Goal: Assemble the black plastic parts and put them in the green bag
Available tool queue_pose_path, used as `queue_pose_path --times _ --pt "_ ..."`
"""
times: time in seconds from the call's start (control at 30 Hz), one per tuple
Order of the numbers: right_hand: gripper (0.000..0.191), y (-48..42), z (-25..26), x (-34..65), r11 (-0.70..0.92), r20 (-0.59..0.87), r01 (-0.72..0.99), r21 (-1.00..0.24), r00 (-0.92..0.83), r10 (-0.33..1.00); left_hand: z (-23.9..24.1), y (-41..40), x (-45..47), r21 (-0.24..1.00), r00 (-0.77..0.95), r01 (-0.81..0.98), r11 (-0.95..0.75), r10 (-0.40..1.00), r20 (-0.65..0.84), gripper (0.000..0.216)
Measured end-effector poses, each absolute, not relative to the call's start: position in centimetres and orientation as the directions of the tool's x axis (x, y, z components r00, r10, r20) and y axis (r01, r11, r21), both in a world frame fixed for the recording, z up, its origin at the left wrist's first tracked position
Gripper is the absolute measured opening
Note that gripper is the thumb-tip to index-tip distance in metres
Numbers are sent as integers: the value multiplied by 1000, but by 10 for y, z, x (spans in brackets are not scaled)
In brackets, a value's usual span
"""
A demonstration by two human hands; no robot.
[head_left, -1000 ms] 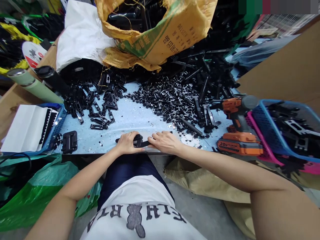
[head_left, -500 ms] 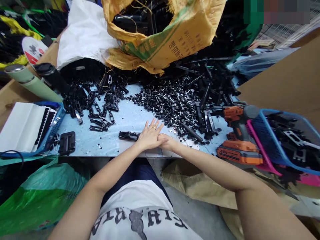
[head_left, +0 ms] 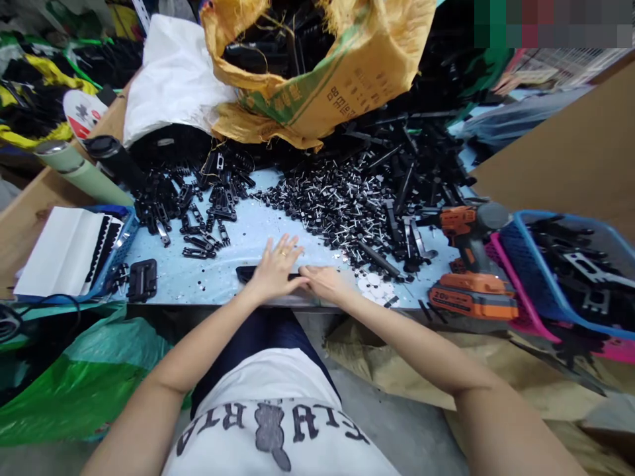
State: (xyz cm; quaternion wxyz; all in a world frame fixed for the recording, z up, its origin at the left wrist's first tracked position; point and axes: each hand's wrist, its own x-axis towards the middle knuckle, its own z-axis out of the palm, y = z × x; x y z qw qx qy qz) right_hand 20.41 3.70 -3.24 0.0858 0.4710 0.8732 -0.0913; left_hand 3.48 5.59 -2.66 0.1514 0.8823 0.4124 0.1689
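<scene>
A long, narrow black plastic part lies at the table's front edge, in front of my body. My left hand rests across it with the fingers stretched out and spread, a ring on one of them. Beneath that palm the middle of the part is hidden. At its right end my right hand is closed, fingers curled round the end. My left thumb reaches to the right fingertips. Just right of my right hand lie several white discs. Beyond both hands spreads a heap of small black-headed screws.
An orange cordless drill stands at right, by a blue basket of black parts. Black clips, a black plate, a green flask and another basket are at left. A yellow sack stands behind.
My left hand has slid left along the black part, its fingers more spread. My right hand has shifted slightly left, onto the part's end. White discs now show beside it.
</scene>
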Motion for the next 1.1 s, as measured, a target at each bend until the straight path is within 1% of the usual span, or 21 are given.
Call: queue_pose_path --times 0.03,0.1,0.17,0.27,0.37,0.5,0.6,0.67,0.73,0.8,0.97,1.1 --pt "37 30 -26 204 558 -214 830 -23 -549 808 -29 52 24 399 593 691 -603 788 164 71" --pt "39 20 -15 201 598 -162 798 81 -581 797 -39 46 7 411 583 718 -562 808 88 68" --pt "36 13 -7 198 623 -120 771 132 -611 782 -51 42 -3 421 556 741 -524 829 53 60" --pt "33 9 1 194 642 -85 747 171 -638 765 -65 37 -9 439 533 718 -541 832 154 49" --pt "30 8 7 191 672 -81 714 197 -671 737 -68 34 -12 462 554 658 -595 798 239 49" --pt "29 12 14 189 692 -73 690 211 -695 715 -66 33 -17 467 548 642 -608 790 275 49" --pt "30 17 15 189 726 -87 659 194 -726 682 -66 34 -17 464 571 626 -627 773 275 51" --pt "33 18 12 189 693 -83 696 187 -692 717 -66 34 -14 449 568 647 -616 783 254 51" --pt "35 17 7 190 622 -55 760 190 -625 779 -66 35 -11 432 525 699 -570 819 230 49" --pt "37 16 3 191 590 -39 785 187 -595 803 -66 35 -8 425 494 731 -534 844 210 48" --pt "40 19 -1 199 665 -87 733 143 -660 746 -69 36 -11 448 561 676 -585 803 201 56" --pt "38 28 -11 207 666 -79 734 135 -662 746 -69 31 -8 411 579 698 -586 800 156 61"
